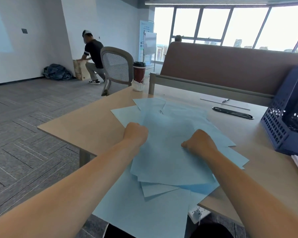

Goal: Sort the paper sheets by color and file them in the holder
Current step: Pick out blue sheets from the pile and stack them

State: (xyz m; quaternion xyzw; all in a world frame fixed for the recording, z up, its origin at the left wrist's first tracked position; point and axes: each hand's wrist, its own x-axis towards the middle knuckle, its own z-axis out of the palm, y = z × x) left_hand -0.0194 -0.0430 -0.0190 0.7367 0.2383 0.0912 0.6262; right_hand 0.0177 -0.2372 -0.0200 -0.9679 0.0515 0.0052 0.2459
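Light-blue paper sheets (163, 169) are lying fanned over your pale wooden desk (79, 124), your left hand (136, 133) and right hand (202, 143) are resting curled on them, grip unclear, and filing into the navy perforated plastic holder (282, 117) is probably all still waiting.

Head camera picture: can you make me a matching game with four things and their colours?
Things:
1. paper sheets
2. holder
3. cup
4. chair

Colours:
A. dark blue
B. grey
C. light blue
D. red with a black lid

Pairs: 1-C, 2-A, 3-D, 4-B
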